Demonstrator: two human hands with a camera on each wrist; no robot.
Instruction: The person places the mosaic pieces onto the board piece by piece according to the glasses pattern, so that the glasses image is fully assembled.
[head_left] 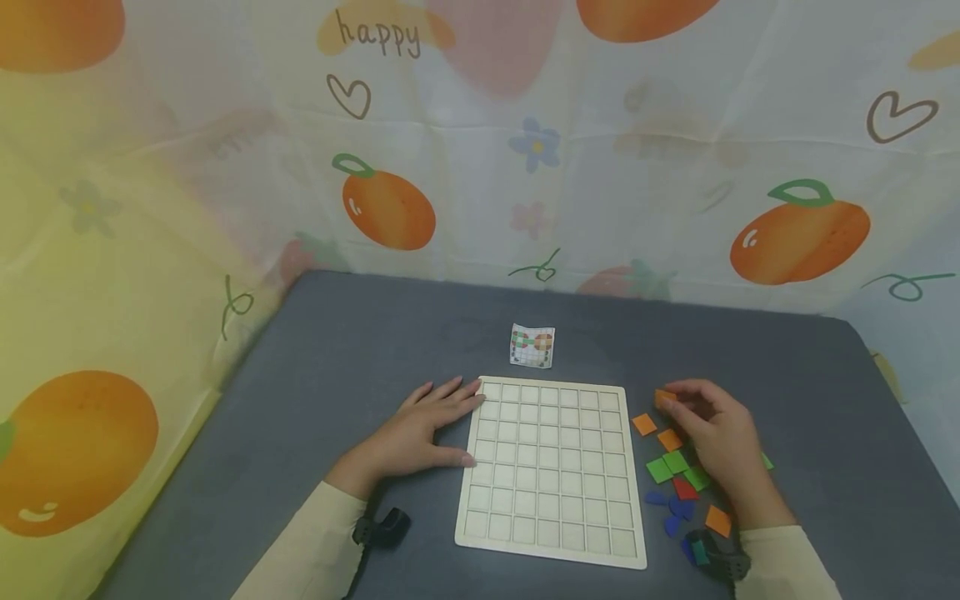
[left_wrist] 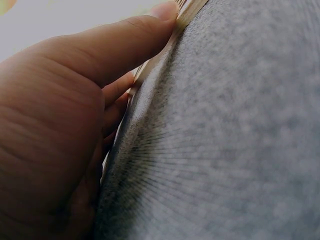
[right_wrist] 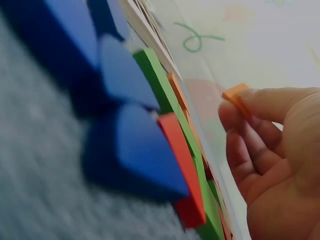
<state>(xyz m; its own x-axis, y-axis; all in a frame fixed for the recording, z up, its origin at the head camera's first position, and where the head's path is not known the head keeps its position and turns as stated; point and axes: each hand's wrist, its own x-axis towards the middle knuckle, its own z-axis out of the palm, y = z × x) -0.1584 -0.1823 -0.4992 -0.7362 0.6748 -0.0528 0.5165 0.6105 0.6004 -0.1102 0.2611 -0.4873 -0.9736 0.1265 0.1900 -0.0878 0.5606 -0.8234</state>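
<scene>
My right hand [head_left: 716, 429] pinches an orange square tile [head_left: 664, 398] between thumb and fingertips, to the right of the board. In the right wrist view the same orange tile [right_wrist: 237, 96] is raised off the table, with the other fingers curled beneath. A pale wooden grid board [head_left: 551, 471] lies flat with bare cells. My left hand [head_left: 412, 429] rests at its left side, fingers spread, with thumb and fingertips at the rim. In the left wrist view the thumb [left_wrist: 115, 45] lies along the board's edge [left_wrist: 187, 15].
Beside the board's right edge lie loose tiles: orange squares [head_left: 644, 425], green squares [head_left: 660, 470], a red piece [head_left: 685, 488] and several blue pieces [head_left: 681, 508]. Behind the board sits a small printed pattern card [head_left: 532, 347]. The table [head_left: 405, 333] is dark grey, with a patterned cloth [head_left: 480, 167] behind.
</scene>
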